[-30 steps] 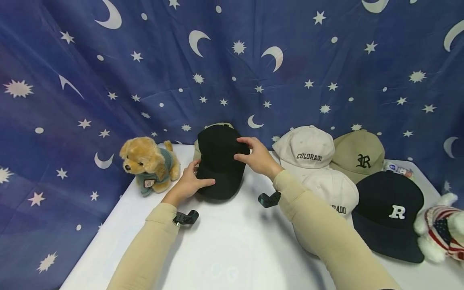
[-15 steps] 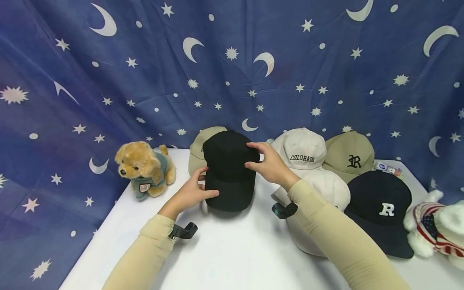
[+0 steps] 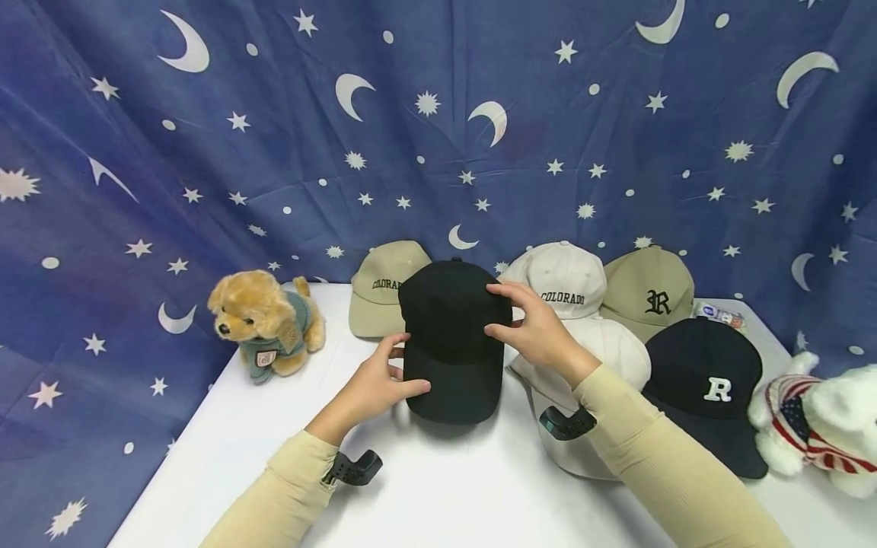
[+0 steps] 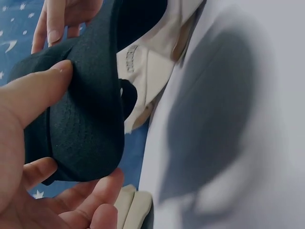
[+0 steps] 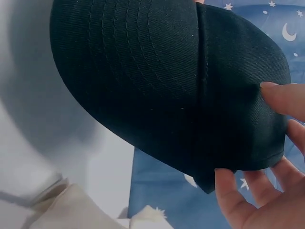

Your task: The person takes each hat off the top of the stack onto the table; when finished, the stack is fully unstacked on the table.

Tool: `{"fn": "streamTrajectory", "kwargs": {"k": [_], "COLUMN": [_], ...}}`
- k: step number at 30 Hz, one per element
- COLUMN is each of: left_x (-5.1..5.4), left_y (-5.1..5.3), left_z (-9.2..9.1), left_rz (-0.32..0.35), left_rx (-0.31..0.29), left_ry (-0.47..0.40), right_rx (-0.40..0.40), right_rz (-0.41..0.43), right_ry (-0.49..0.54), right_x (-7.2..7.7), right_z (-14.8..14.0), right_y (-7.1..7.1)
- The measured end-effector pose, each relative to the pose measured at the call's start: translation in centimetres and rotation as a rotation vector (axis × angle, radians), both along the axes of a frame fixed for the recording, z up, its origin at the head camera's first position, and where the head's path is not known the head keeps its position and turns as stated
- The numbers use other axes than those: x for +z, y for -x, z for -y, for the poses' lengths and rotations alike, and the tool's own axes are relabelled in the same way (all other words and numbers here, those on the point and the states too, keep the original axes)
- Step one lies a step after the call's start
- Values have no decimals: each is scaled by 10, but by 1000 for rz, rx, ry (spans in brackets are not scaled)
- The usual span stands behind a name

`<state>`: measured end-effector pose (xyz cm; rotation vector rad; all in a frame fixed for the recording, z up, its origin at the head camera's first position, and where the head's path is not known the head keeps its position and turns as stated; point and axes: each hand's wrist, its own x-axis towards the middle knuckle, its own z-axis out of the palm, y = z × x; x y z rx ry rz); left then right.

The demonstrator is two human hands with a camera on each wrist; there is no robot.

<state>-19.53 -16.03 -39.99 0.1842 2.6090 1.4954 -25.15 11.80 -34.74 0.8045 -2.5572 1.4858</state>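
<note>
A plain black baseball cap [image 3: 452, 327] is held up between both hands, its brim pointing down toward me. My left hand [image 3: 377, 380] grips the brim's left edge, thumb on top and fingers beneath, as the left wrist view shows on the cap [image 4: 86, 109]. At the crown's right side, my right hand [image 3: 537, 327] pinches the cloth. In the right wrist view, that thumb lies on the crown of the cap [image 5: 238, 90] and the fingers curl under its edge. Behind it sits a beige COLORADO cap [image 3: 384, 304], partly covered.
On the right stand a cream COLORADO cap [image 3: 565, 278], another cream cap [image 3: 610, 358], a khaki cap with an R [image 3: 651, 289] and a navy R cap [image 3: 706, 365]. A plush dog [image 3: 263, 323] sits left, a white plush toy [image 3: 815, 418] far right. A patterned blue curtain [image 3: 411, 129] hangs behind.
Both hands have brought the black cap toward me and to the right, away from the beige COLORADO cap, which now shows more. The head view has shifted slightly.
</note>
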Motion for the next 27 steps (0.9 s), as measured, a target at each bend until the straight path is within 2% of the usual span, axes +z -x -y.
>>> {"fn": "streamTrajectory", "kwargs": {"k": [7, 14, 27], "left_x": [-4, -5, -10], "left_y": [-10, -19, -31], "left_z": [-11, -20, -26], "left_rz": [-15, 1, 7], "left_rx": [-13, -40, -113], "left_ry": [6, 24, 54], "right_rx": [-7, -26, -45], "right_rz": [-3, 3, 8], "right_ry": [-24, -47, -38], "right_x": [-5, -12, -26], "right_z": [-13, -24, -32], "right_y": [-9, -17, -34]}}
